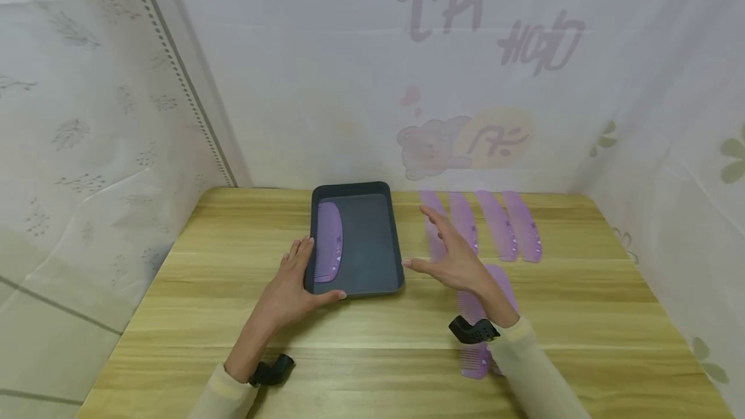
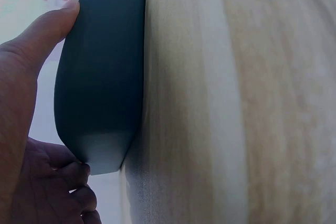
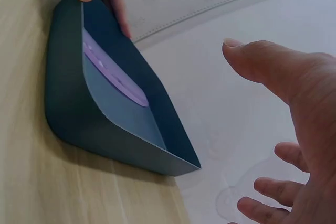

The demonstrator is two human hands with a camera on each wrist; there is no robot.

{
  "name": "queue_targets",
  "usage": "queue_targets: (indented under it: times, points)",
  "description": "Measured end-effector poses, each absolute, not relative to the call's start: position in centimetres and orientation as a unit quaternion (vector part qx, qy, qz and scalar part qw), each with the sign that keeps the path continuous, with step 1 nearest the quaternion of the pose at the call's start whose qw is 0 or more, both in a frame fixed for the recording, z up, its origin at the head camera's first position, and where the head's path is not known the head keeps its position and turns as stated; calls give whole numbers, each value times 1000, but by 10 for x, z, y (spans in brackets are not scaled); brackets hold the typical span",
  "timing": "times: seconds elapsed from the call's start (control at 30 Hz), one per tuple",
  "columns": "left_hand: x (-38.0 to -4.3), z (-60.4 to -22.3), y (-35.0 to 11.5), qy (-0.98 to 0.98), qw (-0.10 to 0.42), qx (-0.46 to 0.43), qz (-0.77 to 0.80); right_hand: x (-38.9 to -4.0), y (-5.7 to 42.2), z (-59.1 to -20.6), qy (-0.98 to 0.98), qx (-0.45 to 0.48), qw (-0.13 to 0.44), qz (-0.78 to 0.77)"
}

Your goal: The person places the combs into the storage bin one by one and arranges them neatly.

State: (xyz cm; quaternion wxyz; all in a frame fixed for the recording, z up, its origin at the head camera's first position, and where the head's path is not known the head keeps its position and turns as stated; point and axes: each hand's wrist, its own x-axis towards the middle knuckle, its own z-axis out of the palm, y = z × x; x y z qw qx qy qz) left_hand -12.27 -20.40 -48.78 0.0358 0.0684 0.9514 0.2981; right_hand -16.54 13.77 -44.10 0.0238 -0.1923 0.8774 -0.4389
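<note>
A dark grey tray (image 1: 368, 244) lies on the table with one purple comb (image 1: 329, 242) inside, along its left wall. My left hand (image 1: 293, 290) holds the tray's near left corner, thumb on the near rim and fingers along the left side. In the left wrist view the thumb (image 2: 50, 27) presses the rim of the tray (image 2: 105, 72). My right hand (image 1: 456, 260) hovers just right of the tray, thumb and fingers spread, holding nothing. The right wrist view shows a gap between this hand (image 3: 299, 124) and the tray (image 3: 126, 142).
Several purple combs lie right of the tray, including a comb (image 1: 522, 225) at the far end of the back row. More combs (image 1: 474, 361) lie under the right forearm, partly hidden. Printed cloth (image 1: 326, 83) hangs behind the wooden table (image 1: 588, 315).
</note>
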Motion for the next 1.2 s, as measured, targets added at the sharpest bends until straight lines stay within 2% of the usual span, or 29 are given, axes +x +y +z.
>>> queue_targets:
  times: [0.4, 1.2]
  points:
    - [-124, -490, -204, 952, 39, 64, 297, -160, 164, -433, 875, -174, 29, -450]
    - [-124, -491, -205, 951, 34, 64, 299, -143, 214, -446, 866, -158, 51, -471]
